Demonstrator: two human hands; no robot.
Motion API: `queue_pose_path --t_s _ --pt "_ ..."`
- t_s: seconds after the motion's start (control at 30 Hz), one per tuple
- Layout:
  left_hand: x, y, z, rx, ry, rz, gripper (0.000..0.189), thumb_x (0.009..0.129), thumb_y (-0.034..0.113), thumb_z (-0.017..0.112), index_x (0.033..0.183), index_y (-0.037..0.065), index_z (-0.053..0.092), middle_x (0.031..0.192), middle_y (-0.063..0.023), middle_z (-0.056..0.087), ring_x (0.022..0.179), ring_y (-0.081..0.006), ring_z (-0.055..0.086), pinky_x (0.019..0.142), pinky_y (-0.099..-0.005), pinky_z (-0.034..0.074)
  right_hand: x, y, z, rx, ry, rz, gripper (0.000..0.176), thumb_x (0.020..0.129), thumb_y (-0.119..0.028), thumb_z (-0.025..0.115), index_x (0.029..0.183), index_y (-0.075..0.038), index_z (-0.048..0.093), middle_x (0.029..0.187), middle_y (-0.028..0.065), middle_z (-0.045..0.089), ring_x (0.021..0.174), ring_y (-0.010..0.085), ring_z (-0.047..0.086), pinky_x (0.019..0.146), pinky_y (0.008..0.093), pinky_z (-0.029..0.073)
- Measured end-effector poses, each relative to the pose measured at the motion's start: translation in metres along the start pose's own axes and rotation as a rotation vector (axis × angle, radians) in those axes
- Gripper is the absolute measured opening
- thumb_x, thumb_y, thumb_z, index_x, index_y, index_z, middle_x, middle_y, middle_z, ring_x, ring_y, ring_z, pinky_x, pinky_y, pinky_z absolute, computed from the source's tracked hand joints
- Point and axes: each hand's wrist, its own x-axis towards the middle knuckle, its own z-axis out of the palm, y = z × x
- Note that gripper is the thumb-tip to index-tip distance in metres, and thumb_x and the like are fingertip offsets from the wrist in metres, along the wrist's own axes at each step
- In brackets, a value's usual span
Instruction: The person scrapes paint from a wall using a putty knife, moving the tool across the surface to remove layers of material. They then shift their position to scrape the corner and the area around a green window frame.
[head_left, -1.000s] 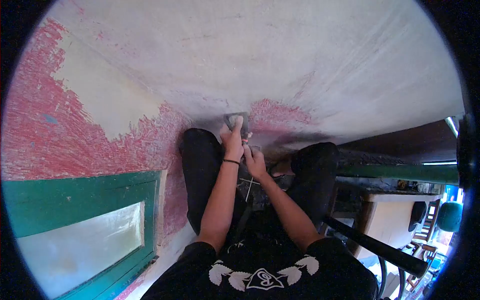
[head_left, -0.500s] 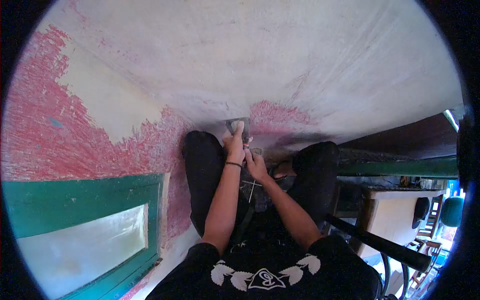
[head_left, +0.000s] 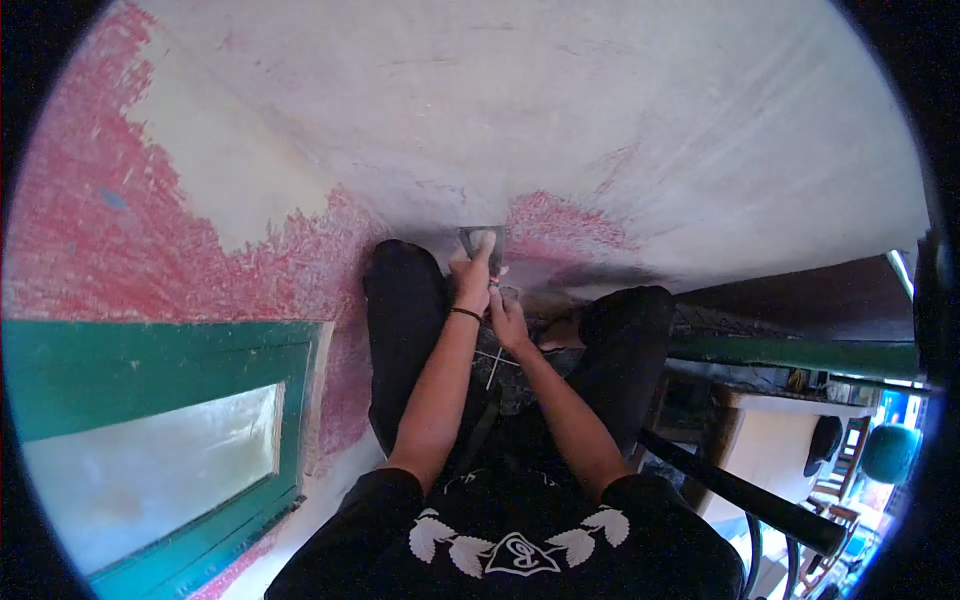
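Scraper (head_left: pixel 498 243): is sitting in both hands at the middle of the scene, far of the lap and just right of the left knee (head_left: pixel 404 275); its dark blade is pointing far, toward the wall (head_left: pixel 620 90). Whether the blade edge is touching the wall, I cannot tell.
Left hand (head_left: pixel 473 278): is gripping the scraper, the thumb lying lengthwise over the blade and pointing far; the remaining fingers are curling round behind the tool and are mostly hidden.
Left wrist: is carrying a dark band (head_left: pixel 464 312) and is running nearly in line with the forearm.
Left forearm (head_left: pixel 437 395): is slanting far and slightly right from the black shirt (head_left: pixel 560 490), crossing beside the left thigh.
Right hand (head_left: pixel 509 320): is gripping the handle at its near end, the fingers bent; it is sitting just near and right of the left hand. Its full finger wrap is too small to verify.
Right forearm (head_left: pixel 560 400): is slanting far and left, converging with the left forearm at the tool.
Right knee (head_left: pixel 640 315): is standing right of both hands, well apart from them.
Pink paint patch (head_left: pixel 560 222): is showing on the wall just right of the blade.
Green window frame (head_left: pixel 150 345): is standing at the left, well apart from the hands.
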Motion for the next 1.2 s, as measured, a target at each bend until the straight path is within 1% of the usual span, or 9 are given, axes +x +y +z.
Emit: queue_pose_path --t_s 0.07,0.2,0.33,0.43,0.6,0.77,0.93,1.07,1.2 --pt "0.004 -0.005 -0.001 0.0 0.02 -0.01 0.029 0.087 0.026 0.076 0.098 0.005 0.06 0.083 -0.0039 0.063 0.052 -0.0148 0.059 0.042 -0.0288 0.05 -0.007 0.004 0.005 -0.009 0.04 -0.083 0.048 0.105 -0.037 0.043 0.102 0.007 0.063 0.094 0.0238 0.068 0.088 0.0334 0.063 0.085 0.0431 0.047" --pt "0.007 -0.012 -0.002 -0.038 0.102 0.011 0.032 0.084 0.026 0.079 0.1 0.005 0.062 0.078 -0.0022 0.063 0.056 -0.0142 0.059 0.039 -0.0269 0.046 -0.007 0.007 0.012 0.057 0.07 -0.135 0.059 0.106 -0.045 0.039 0.087 0.008 0.057 0.073 0.0071 0.059 0.072 0.0169 0.053 0.068 0.0367 0.045" --pt "0.006 -0.006 0.001 -0.036 0.024 0.014 0.024 0.087 0.026 0.076 0.091 0.005 0.064 0.078 -0.0019 0.064 0.055 -0.0141 0.058 0.041 -0.0271 0.045 0.0 0.001 0.006 -0.12 0.149 -0.178 0.054 0.106 -0.04 0.041 0.087 0.008 0.057 0.07 0.0042 0.057 0.071 0.0155 0.052 0.066 0.036 0.045" --pt "0.016 0.013 0.005 -0.08 -0.094 0.084 0.021 0.089 0.024 0.074 0.091 0.005 0.064 0.078 -0.0025 0.064 0.055 -0.0136 0.058 0.042 -0.0289 0.047 0.0 -0.041 -0.012 0.025 0.059 -0.186 0.052 0.104 -0.041 0.043 0.096 0.006 0.063 0.083 0.0215 0.065 0.079 0.0293 0.061 0.076 0.0459 0.046" --pt "0.016 -0.022 -0.002 0.018 0.023 0.008 0.019 0.09 0.02 0.073 0.091 0.004 0.063 0.076 -0.0027 0.063 0.055 -0.0142 0.059 0.043 -0.0298 0.048 0.0 0.001 -0.003 0.043 0.08 -0.129 0.048 0.104 -0.037 0.046 0.095 0.006 0.064 0.078 0.0174 0.066 0.076 0.0239 0.06 0.074 0.0433 0.047" --pt "-0.008 0.033 0.017 -0.054 -0.047 0.074 0.02 0.089 0.02 0.074 0.092 0.004 0.063 0.08 -0.0028 0.062 0.057 -0.0144 0.058 0.044 -0.0299 0.05 -0.003 -0.02 -0.009 0.047 0.092 -0.196 0.049 0.104 -0.038 0.045 0.095 0.007 0.063 0.075 0.0179 0.064 0.075 0.0241 0.061 0.073 0.0429 0.047" --pt "0.002 0.003 0.004 -0.037 -0.026 0.049 0.024 0.088 0.024 0.075 0.095 0.004 0.062 0.081 -0.0032 0.063 0.058 -0.0129 0.059 0.045 -0.0297 0.053 0.005 0.007 -0.001 -0.022 0.065 -0.106 0.046 0.104 -0.036 0.048 0.095 0.007 0.063 0.081 0.016 0.067 0.078 0.0223 0.061 0.075 0.0408 0.047" --pt "0.004 0.013 0.007 -0.045 -0.065 0.074 0.024 0.089 0.023 0.075 0.095 0.004 0.061 0.081 -0.0035 0.063 0.058 -0.0132 0.06 0.044 -0.0301 0.054 -0.004 -0.017 -0.001 0.15 0.119 -0.208 0.049 0.105 -0.038 0.046 0.087 0.005 0.061 0.074 0.0028 0.058 0.072 0.0127 0.049 0.066 0.0331 0.043" --pt "0.001 0.003 0.002 -0.037 -0.053 0.023 0.022 0.089 0.02 0.073 0.097 0.004 0.06 0.082 -0.0039 0.062 0.059 -0.0145 0.06 0.045 -0.0316 0.054 -0.009 -0.012 -0.003 0.133 0.051 -0.084 0.049 0.103 -0.038 0.049 0.089 0.007 0.061 0.071 0.0102 0.059 0.071 0.0161 0.052 0.07 0.0386 0.046"
